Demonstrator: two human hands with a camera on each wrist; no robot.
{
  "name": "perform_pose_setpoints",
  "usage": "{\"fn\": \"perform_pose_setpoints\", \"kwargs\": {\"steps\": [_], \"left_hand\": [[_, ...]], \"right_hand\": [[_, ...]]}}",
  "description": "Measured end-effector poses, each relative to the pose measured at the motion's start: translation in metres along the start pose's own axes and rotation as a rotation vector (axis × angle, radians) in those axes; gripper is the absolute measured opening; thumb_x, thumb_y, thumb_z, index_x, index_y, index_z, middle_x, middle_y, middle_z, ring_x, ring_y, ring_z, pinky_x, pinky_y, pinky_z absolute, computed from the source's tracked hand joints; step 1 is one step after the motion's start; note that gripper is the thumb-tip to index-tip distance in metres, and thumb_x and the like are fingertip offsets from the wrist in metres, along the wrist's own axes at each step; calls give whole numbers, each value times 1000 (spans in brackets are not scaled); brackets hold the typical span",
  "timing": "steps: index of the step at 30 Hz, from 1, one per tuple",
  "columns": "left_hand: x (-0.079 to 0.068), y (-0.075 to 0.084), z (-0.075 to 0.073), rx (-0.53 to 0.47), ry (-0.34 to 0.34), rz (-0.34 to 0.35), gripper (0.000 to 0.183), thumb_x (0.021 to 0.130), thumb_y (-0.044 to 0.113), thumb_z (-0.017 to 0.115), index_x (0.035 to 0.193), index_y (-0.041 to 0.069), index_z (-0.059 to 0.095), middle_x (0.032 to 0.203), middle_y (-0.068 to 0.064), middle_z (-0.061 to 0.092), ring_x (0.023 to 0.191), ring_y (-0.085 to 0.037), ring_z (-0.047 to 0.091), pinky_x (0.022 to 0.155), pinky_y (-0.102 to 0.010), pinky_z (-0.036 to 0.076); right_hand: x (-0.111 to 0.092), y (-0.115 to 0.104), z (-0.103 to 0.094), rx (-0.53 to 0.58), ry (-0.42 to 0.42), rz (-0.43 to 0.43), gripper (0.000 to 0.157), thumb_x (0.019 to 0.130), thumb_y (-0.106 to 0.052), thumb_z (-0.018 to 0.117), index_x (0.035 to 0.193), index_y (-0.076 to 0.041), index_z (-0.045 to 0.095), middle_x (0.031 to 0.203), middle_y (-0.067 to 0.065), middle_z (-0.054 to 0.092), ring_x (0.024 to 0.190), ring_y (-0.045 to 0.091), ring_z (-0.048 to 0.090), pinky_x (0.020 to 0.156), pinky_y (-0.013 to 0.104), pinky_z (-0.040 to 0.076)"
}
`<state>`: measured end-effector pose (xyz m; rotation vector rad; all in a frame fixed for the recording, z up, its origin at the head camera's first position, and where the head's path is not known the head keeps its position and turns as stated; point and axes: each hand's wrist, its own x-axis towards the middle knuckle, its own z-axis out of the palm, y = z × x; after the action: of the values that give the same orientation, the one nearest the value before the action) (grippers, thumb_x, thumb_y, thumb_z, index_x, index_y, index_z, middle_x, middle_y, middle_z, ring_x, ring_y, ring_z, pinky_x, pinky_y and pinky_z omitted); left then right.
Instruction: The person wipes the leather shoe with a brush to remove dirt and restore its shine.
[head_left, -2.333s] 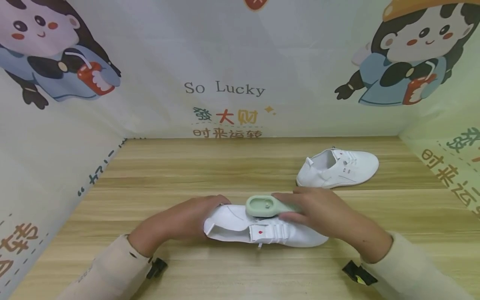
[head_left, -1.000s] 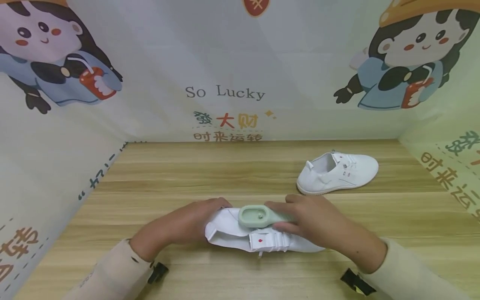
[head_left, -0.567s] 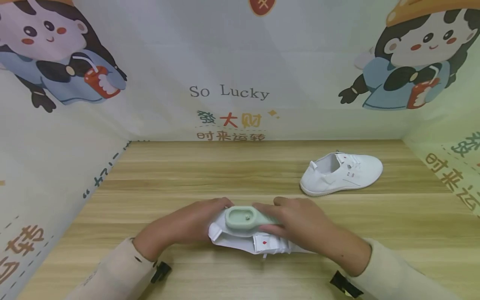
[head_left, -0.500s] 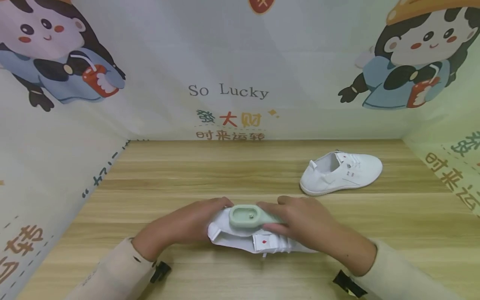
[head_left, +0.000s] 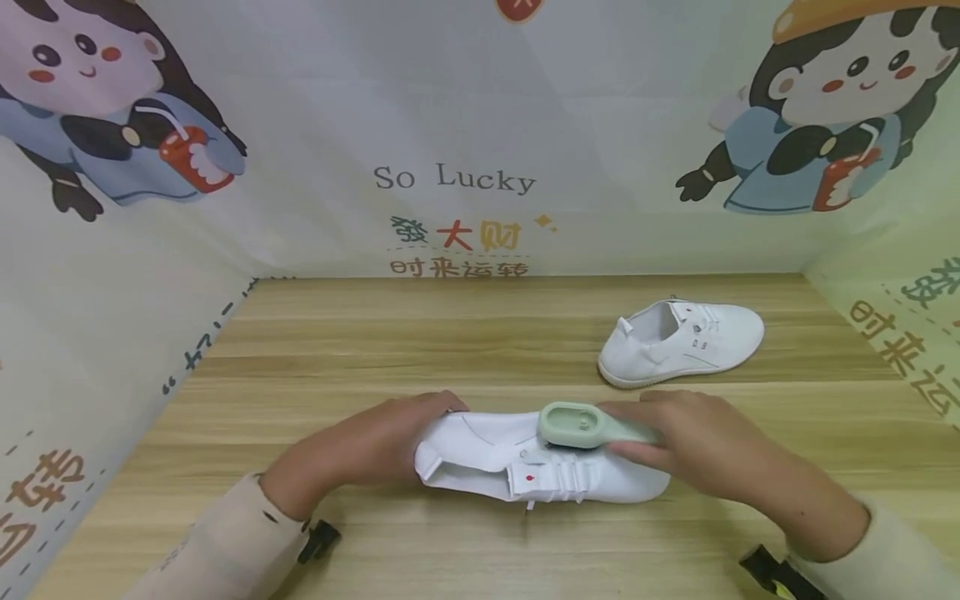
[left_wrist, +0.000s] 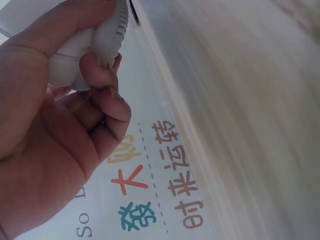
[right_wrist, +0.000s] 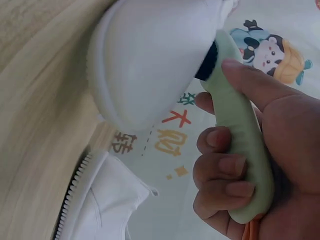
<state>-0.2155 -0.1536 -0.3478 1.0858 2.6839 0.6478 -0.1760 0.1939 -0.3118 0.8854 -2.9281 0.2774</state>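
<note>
My left hand (head_left: 386, 442) grips the heel of a white lace-up shoe (head_left: 480, 442), which is tilted with its opening toward me. In the left wrist view, thumb and fingers of the left hand (left_wrist: 65, 105) pinch the heel end at the ribbed sole edge. My right hand (head_left: 697, 433) holds a pale green brush (head_left: 573, 425) by its handle, its head against the shoe's far upper side near the laces. Dark bristles touch the white upper in the right wrist view, and the right hand's (right_wrist: 285, 135) fingers wrap the brush handle (right_wrist: 240, 135).
A second white shoe (head_left: 682, 342) stands upright on the wood-grain table (head_left: 420, 333), behind and right of the held one. Printed cloth walls (head_left: 465, 100) enclose the back and both sides. Black clips sit at both sleeves.
The right hand first slid the brush left toward the heel, then back right toward the toe, past its starting place. The left hand keeps the shoe nearly still.
</note>
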Motion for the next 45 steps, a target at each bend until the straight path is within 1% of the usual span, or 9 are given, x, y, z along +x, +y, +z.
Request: {"fn": "perform_pose_setpoints", "kwargs": {"steps": [4, 11, 16, 20, 25, 30, 34, 37, 45], "left_hand": [[1, 0, 1, -5, -3, 19, 63, 67, 21, 80, 120, 26, 47, 109, 15, 56, 98, -1, 54, 86, -25, 47], [3, 2, 1, -5, -17, 16, 61, 69, 21, 79, 121, 25, 47, 109, 14, 56, 99, -1, 54, 86, -26, 47], [2, 3, 2, 0, -6, 14, 60, 69, 23, 79, 120, 26, 47, 110, 14, 56, 98, -1, 54, 84, -25, 47], [2, 3, 3, 10, -10, 15, 63, 70, 28, 78, 123, 27, 45, 112, 14, 56, 100, 0, 54, 87, -26, 46], [3, 3, 3, 49, -22, 22, 73, 70, 27, 77, 133, 29, 40, 121, 11, 54, 106, -3, 52, 92, -29, 44], [2, 3, 3, 46, -41, 3, 70, 69, 23, 77, 130, 29, 44, 118, 12, 55, 107, -4, 52, 92, -30, 44], [2, 4, 2, 35, -52, -19, 71, 68, 23, 78, 129, 31, 44, 117, 14, 55, 106, -4, 52, 93, -30, 44], [1, 3, 1, 34, -55, -15, 71, 67, 23, 79, 128, 31, 45, 116, 16, 56, 105, -3, 52, 93, -29, 44], [0, 3, -2, 21, -74, -28, 72, 64, 25, 82, 126, 33, 47, 114, 18, 57, 102, -2, 54, 91, -30, 45]], "right_hand": [[5, -1, 0, 20, 0, -34, 42, 86, -52, 54, 121, -31, 59, 98, -11, 67, 85, 7, 61, 73, 34, 50], [29, -24, 13, -2, 20, -100, 44, 83, -51, 58, 123, -34, 57, 84, -8, 61, 67, 5, 51, 60, 26, 43], [45, -47, 23, 0, 54, -186, 46, 85, -52, 55, 126, -31, 56, 80, -5, 58, 61, 7, 47, 56, 26, 41], [49, -54, 25, -19, 77, -190, 47, 84, -53, 55, 125, -30, 56, 76, -6, 56, 58, 6, 45, 52, 24, 38], [43, -42, 20, -34, 35, -129, 45, 84, -52, 56, 124, -32, 57, 80, -5, 61, 62, 6, 50, 54, 25, 39], [26, -20, 10, -7, -14, -50, 42, 83, -50, 59, 122, -34, 58, 78, -12, 60, 65, 2, 48, 55, 25, 39], [12, -2, 3, 32, -39, 4, 40, 84, -48, 59, 121, -32, 60, 97, -11, 67, 83, 7, 61, 67, 32, 49], [2, 8, -1, 39, -46, 38, 40, 85, -49, 57, 120, -29, 61, 108, -7, 66, 98, 15, 63, 77, 39, 50], [-10, 26, -2, 78, -17, 72, 45, 88, -54, 48, 120, -25, 61, 109, -9, 65, 94, 9, 61, 80, 38, 50]]}}
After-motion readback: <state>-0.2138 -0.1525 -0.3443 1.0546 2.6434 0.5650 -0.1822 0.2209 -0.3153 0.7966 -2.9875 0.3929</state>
